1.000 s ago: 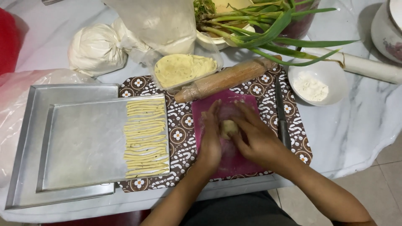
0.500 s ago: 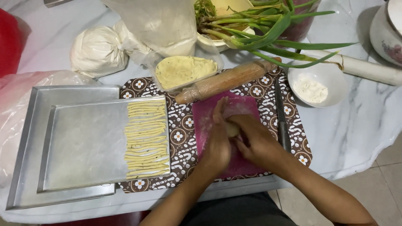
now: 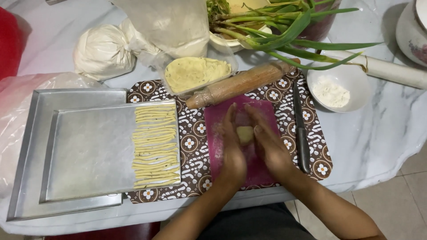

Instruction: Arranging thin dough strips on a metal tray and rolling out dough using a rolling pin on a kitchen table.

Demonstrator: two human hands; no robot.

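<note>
On the white marble tabletop [image 3: 382, 133], left of the patterned brown mat, a shallow silver metal tray [image 3: 80, 151] carries a row of thin pale dough strips [image 3: 155, 146], and a wooden rolling pin [image 3: 242, 83] lies just beyond the magenta plastic board [image 3: 222, 146]. Over that board the left hand [image 3: 234, 144] and right hand [image 3: 269, 142] press flat palms and nearly straight fingers around 1 small pale-yellow lump of dough [image 3: 244, 134], which looks soft, light and slightly sticky, best cradled gently between the palms. Compared with 1 second earlier, the hands have shifted only slightly and the lump shows more plainly between them.
</note>
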